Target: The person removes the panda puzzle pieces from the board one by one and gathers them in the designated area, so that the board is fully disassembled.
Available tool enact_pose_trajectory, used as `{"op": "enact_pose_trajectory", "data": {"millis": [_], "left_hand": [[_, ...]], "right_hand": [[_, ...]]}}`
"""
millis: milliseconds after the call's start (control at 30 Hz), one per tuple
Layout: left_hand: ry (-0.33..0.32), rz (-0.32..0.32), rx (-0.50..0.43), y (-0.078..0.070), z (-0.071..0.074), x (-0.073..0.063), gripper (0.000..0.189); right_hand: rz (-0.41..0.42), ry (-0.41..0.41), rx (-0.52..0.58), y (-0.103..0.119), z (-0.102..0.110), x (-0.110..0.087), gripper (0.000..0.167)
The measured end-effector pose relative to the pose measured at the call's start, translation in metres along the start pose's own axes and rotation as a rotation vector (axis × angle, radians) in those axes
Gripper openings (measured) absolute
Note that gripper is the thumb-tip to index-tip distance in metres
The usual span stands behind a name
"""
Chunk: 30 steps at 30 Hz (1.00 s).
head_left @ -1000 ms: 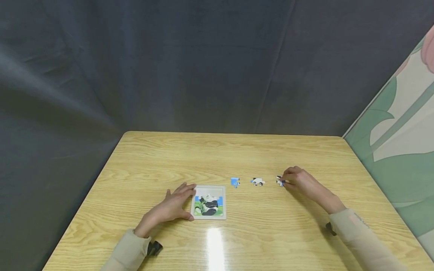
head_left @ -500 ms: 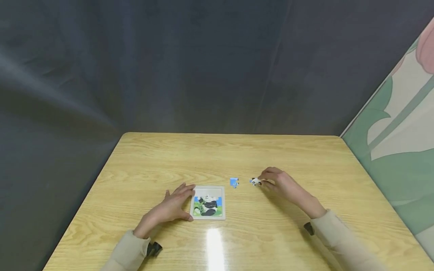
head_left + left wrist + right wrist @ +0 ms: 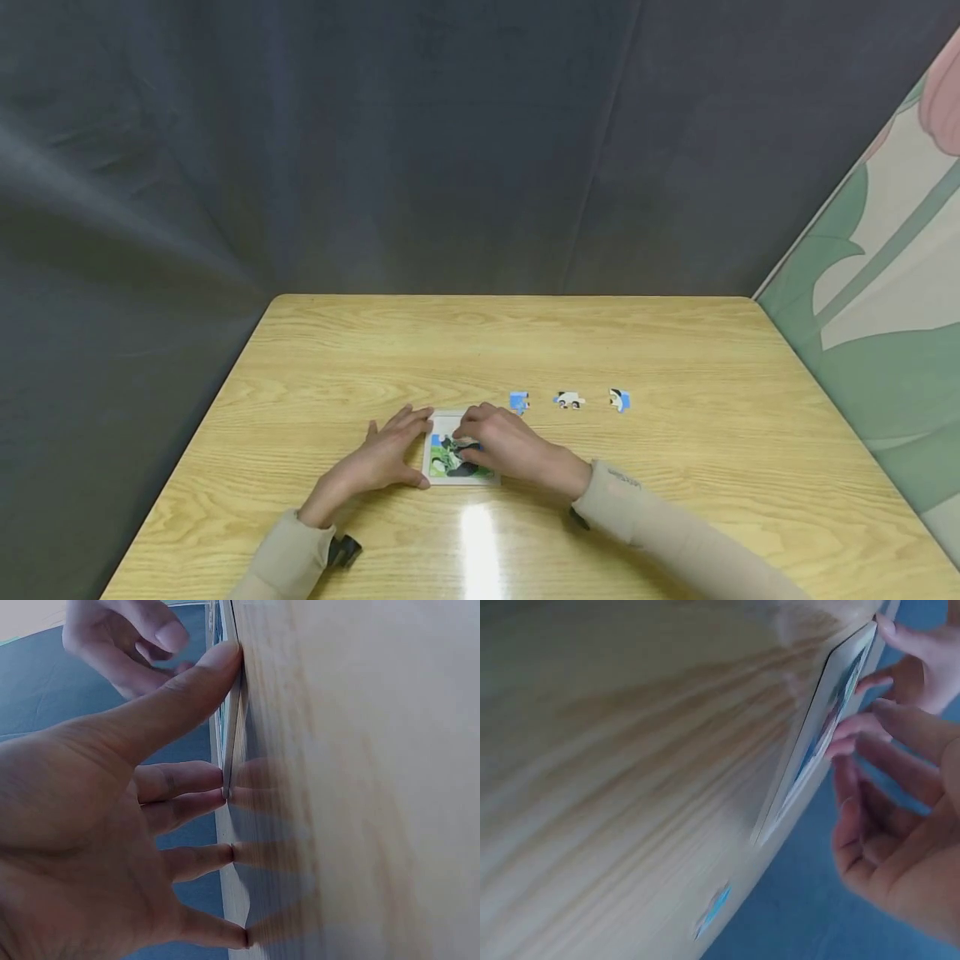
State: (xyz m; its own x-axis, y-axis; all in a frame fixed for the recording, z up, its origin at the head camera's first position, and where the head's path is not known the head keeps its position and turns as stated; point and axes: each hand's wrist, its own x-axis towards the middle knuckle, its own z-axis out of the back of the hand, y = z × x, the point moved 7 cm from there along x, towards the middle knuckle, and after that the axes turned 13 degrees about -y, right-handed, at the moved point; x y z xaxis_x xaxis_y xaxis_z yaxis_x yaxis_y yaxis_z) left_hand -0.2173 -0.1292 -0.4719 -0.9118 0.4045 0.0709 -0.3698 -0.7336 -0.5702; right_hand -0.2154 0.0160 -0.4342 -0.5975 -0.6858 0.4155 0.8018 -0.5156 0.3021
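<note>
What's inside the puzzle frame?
Puzzle frame: picture pieces showing green, black and blue; pale bare backing at far left. The right hand blocks part of its right side from the head camera; that's hidden.

Panda jigsaw tray (image 3: pixel 461 481), square, pale-rimmed, lying flat: I see its side touching my left fingers (image 3: pixel 414 422), its partly filled picture beneath my curved right fingers (image 3: pixel 474 430). Beyond these, rightward, a row, well apart: blue jigsaw piece (image 3: pixel 518 400); panda-face piece (image 3: pixel 569 401); white, black and blue piece (image 3: pixel 624 400).
</note>
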Motion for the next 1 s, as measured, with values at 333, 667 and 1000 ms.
{"op": "enact_pose_trajectory", "data": {"millis": [333, 667, 1000], "left_hand": [[0.016, 0.005, 0.005, 0.000, 0.000, -0.001, 0.074], [0.013, 0.008, -0.003, 0.001, 0.002, -0.003, 0.075], [0.006, 0.000, -0.017, 0.000, 0.003, -0.007, 0.075]], "right_hand": [[-0.102, 0.081, -0.094, -0.002, -0.022, 0.009, 0.032], [-0.207, 0.096, 0.046, -0.005, -0.027, 0.014, 0.030], [-0.276, 0.108, 0.120, -0.008, -0.030, 0.017, 0.030]]}}
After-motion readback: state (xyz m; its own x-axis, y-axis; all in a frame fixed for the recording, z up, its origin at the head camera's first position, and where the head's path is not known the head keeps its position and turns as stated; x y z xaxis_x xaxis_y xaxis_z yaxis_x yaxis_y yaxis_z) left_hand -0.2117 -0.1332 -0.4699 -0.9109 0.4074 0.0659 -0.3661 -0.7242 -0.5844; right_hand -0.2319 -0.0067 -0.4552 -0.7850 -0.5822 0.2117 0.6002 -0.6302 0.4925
